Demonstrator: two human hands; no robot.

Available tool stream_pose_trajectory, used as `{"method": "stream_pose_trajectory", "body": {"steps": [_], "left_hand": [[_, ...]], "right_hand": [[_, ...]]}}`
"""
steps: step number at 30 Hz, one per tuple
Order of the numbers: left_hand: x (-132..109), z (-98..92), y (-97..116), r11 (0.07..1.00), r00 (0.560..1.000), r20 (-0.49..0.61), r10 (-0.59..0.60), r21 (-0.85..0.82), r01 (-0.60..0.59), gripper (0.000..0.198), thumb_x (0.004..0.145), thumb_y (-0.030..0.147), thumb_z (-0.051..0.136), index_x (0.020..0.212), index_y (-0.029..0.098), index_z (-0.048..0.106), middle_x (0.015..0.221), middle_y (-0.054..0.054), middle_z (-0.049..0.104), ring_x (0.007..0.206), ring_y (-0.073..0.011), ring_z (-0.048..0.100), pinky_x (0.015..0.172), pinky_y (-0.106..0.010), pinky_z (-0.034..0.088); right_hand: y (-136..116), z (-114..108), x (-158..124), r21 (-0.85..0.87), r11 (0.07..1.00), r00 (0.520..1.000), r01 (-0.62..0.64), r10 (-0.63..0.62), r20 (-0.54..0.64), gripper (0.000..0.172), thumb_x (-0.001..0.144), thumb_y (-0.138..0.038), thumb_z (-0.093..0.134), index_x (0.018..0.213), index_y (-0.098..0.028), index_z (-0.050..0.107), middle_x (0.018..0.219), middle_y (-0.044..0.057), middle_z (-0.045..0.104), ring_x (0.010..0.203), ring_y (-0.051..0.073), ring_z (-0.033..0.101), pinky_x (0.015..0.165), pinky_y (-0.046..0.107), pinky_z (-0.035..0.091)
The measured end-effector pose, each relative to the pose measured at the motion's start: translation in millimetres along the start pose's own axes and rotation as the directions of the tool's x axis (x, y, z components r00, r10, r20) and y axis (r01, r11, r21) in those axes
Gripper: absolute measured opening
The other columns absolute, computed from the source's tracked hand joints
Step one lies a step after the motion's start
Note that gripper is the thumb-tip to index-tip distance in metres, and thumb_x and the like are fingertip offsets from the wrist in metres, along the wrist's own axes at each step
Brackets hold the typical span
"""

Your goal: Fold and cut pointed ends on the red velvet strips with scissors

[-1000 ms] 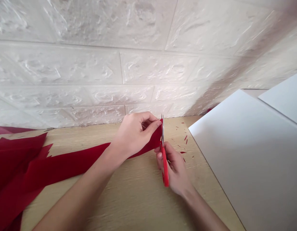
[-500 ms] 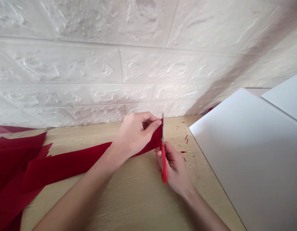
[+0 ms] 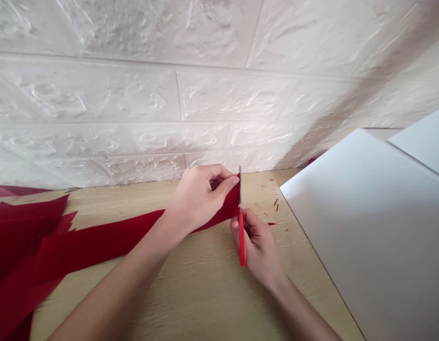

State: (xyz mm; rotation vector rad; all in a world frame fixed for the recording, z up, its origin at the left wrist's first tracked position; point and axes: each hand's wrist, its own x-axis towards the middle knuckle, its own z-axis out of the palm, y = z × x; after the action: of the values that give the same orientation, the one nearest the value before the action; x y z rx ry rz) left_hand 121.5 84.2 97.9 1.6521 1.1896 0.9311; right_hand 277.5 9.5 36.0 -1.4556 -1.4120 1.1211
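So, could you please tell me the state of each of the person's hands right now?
Left hand: closed, pinching the red sheet.
Right hand: closed, holding the red scissors.

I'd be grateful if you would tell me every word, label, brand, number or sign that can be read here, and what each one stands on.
No text is readable in this view.
The red-handled scissors, red sheet, white board, textured white wall panels and wooden tabletop show no visible markings.
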Motion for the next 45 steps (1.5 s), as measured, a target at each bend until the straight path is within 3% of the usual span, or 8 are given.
{"method": "stream_pose_trajectory", "body": {"steps": [5, 11, 17, 29, 36, 45], "left_hand": [[0.3, 0.4, -0.8, 1.000, 1.000, -0.001, 0.011, 0.027, -0.011, 0.020, 0.094, 0.032, 0.064, 0.081, 0.021, 0.075, 0.076, 0.002, 0.076, 0.067, -0.0123, 0.064, 0.064, -0.027, 0.047], [-0.6, -1.7, 0.0, 1.000, 1.000, -0.002, -0.002, 0.020, 0.002, 0.021, 0.093, 0.034, 0.064, 0.081, 0.021, 0.075, 0.075, 0.002, 0.075, 0.066, -0.0126, 0.064, 0.062, -0.027, 0.046], [1.2, -1.0, 0.2, 1.000, 1.000, 0.000, -0.008, 0.012, 0.008, 0.022, 0.093, 0.035, 0.063, 0.082, 0.021, 0.075, 0.077, 0.001, 0.076, 0.066, -0.0130, 0.065, 0.062, -0.027, 0.048], [-1.5, 1.1, 0.8, 1.000, 1.000, 0.006, -0.011, 0.002, 0.011, 0.022, 0.093, 0.033, 0.062, 0.081, 0.020, 0.075, 0.076, 0.002, 0.076, 0.064, -0.0105, 0.065, 0.058, -0.023, 0.046], [0.2, 1.9, -2.3, 1.000, 1.000, 0.011, 0.016, 0.013, -0.017, 0.021, 0.093, 0.033, 0.062, 0.083, 0.020, 0.076, 0.079, 0.002, 0.077, 0.068, -0.0115, 0.066, 0.062, -0.025, 0.048], [0.2, 1.8, -3.0, 1.000, 1.000, 0.000, 0.002, 0.018, -0.002, 0.021, 0.094, 0.032, 0.063, 0.081, 0.020, 0.075, 0.076, 0.003, 0.075, 0.066, -0.0112, 0.064, 0.062, -0.026, 0.047]], "right_hand": [[6.5, 0.8, -0.2, 0.078, 0.994, 0.997, -0.074, 0.076, -0.023, 0.039, 0.093, -0.058, 0.063, 0.079, -0.025, 0.049, 0.060, -0.006, 0.044, 0.052, 0.011, 0.038, 0.047, 0.025, 0.034], [5.7, 0.6, -1.0, 0.108, 0.992, 0.998, -0.062, 0.062, 0.001, 0.046, 0.096, -0.067, 0.052, 0.078, -0.026, 0.044, 0.062, -0.005, 0.045, 0.054, 0.012, 0.042, 0.049, 0.026, 0.037], [3.3, -1.5, -2.8, 0.119, 0.992, 0.998, -0.039, 0.032, 0.060, 0.037, 0.091, -0.058, 0.065, 0.082, -0.025, 0.051, 0.062, -0.005, 0.047, 0.053, 0.013, 0.042, 0.047, 0.026, 0.036], [3.6, -1.6, -1.5, 0.059, 0.998, 0.997, 0.038, -0.042, 0.065, 0.037, 0.095, -0.056, 0.060, 0.080, -0.024, 0.047, 0.060, -0.006, 0.046, 0.052, 0.011, 0.040, 0.046, 0.026, 0.033], [1.3, -1.9, -1.4, 0.044, 0.998, 0.998, 0.040, -0.042, 0.052, 0.036, 0.096, -0.055, 0.059, 0.080, -0.024, 0.049, 0.061, -0.005, 0.048, 0.053, 0.012, 0.042, 0.049, 0.026, 0.037], [7.2, -2.0, -0.5, 0.099, 0.995, 0.998, -0.017, 0.011, 0.062, 0.037, 0.092, -0.052, 0.067, 0.077, -0.025, 0.046, 0.057, -0.008, 0.042, 0.048, 0.009, 0.034, 0.044, 0.023, 0.028]]}}
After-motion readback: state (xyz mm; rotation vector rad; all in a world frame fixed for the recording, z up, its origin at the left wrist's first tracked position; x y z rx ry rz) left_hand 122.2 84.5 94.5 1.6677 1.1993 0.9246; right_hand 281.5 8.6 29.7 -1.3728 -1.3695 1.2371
